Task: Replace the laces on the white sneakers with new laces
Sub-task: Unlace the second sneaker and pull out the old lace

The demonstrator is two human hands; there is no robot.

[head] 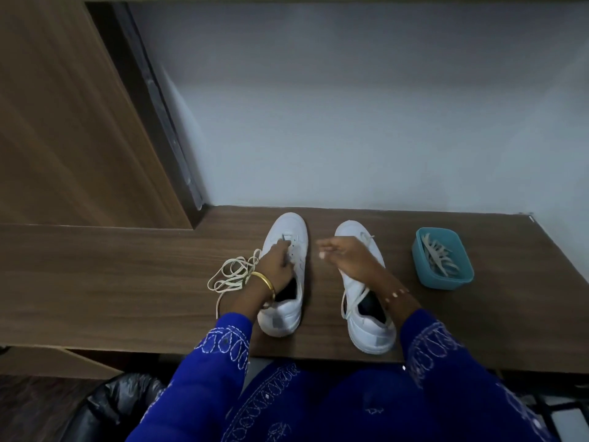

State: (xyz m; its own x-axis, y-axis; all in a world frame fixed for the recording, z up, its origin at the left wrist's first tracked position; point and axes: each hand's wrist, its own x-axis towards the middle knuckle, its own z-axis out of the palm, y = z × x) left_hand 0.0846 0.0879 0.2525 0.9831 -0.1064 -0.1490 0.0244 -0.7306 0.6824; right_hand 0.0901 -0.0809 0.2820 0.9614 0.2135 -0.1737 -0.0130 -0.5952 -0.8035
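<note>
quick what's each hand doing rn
Left hand: fingers pinch the lace on the left sneaker.
Right hand: open, holding nothing, above the right sneaker.

The place looks like an office or a study corner in a home; which of the two cannot be told. A wood-laminate desk (127, 282) runs along a plain pale wall (350, 122), a tall matching laminate panel (63, 122) rises at the left, and a bin with a black liner (121, 400) sits below.
</note>
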